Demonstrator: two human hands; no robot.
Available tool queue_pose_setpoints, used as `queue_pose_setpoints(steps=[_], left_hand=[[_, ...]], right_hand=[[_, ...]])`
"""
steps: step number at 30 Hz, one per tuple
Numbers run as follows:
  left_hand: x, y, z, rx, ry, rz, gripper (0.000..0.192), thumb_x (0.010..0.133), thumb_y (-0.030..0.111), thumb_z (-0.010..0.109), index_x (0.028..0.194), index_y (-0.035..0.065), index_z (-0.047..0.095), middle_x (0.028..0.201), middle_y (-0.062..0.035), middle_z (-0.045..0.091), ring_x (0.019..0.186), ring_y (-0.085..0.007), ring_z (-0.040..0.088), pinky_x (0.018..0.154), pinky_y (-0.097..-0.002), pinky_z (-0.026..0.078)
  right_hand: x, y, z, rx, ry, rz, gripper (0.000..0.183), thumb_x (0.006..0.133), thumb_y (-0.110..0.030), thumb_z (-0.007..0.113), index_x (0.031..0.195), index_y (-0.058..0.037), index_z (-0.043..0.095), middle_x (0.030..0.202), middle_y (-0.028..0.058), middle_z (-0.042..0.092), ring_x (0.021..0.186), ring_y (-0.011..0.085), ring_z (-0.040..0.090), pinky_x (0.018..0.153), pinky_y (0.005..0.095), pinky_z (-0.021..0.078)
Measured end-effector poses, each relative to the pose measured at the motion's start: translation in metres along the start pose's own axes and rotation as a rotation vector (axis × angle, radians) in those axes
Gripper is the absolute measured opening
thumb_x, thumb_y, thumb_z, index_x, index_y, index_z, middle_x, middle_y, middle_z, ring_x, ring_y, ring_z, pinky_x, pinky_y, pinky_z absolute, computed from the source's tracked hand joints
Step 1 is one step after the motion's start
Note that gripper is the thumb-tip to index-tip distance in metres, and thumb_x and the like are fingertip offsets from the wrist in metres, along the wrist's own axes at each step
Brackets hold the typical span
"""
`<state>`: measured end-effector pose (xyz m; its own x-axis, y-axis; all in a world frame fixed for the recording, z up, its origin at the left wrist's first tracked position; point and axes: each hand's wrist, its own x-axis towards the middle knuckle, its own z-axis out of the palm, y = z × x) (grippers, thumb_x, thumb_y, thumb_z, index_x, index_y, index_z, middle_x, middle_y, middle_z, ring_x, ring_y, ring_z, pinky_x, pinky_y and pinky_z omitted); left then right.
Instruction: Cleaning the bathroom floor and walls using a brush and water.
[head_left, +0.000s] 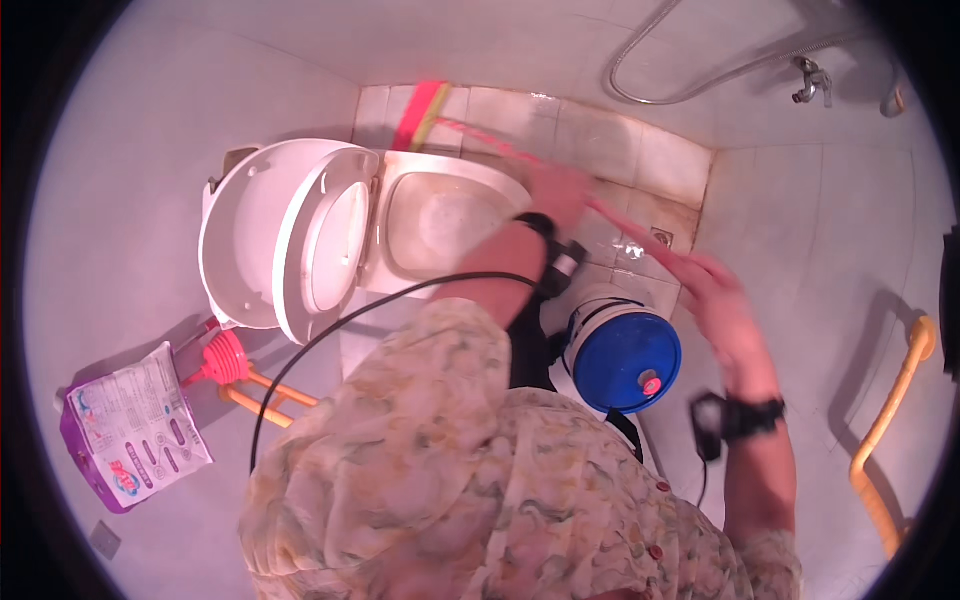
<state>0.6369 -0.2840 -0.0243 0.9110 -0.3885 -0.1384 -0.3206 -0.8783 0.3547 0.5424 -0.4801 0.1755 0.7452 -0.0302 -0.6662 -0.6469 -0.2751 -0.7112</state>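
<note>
Both my hands grip a long pink pole that slants across the view. My left hand is closed around its middle, beside the toilet bowl. Farther back along the pole, at its near end, my right hand holds on. The pole leads to a pink and yellow floor-cleaning head, a brush or a squeegee, on the tiled floor behind the bowl. Some blur hides the exact finger positions. Each wrist wears a black strapped device with a cable.
The toilet lid and seat stand raised. A blue-lidded bucket sits near my feet. There are a floor drain, a wall tap, a shower hose, a yellow grab bar, a red plunger and a purple-white package.
</note>
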Motion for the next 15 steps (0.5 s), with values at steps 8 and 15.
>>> queue_pose_setpoints(steps=[8,15], left_hand=[[-0.037,0.226,-0.015,-0.470,-0.241,0.554,0.009,0.065,0.015,0.059,0.071,0.0157,0.065,0.077,-0.0059,0.062,0.089,-0.0279,0.056,0.082,-0.0524,0.035],[-0.034,0.141,-0.017,-0.353,-0.298,0.522,0.010,0.055,0.014,0.060,0.062,0.0071,0.059,0.060,-0.0146,0.056,0.066,-0.0347,0.058,0.062,-0.0451,0.043]], right_hand=[[-0.220,-0.026,-0.059,-0.074,0.500,0.398,0.019,0.084,-0.011,0.054,0.102,-0.0053,0.054,0.054,-0.0077,0.037,0.044,0.0013,0.031,0.040,0.0165,0.0206],[-0.155,-0.001,-0.069,-0.070,0.198,0.209,0.022,0.081,0.002,0.054,0.102,-0.0044,0.056,0.075,-0.0048,0.050,0.060,0.0018,0.042,0.050,0.0171,0.0333]])
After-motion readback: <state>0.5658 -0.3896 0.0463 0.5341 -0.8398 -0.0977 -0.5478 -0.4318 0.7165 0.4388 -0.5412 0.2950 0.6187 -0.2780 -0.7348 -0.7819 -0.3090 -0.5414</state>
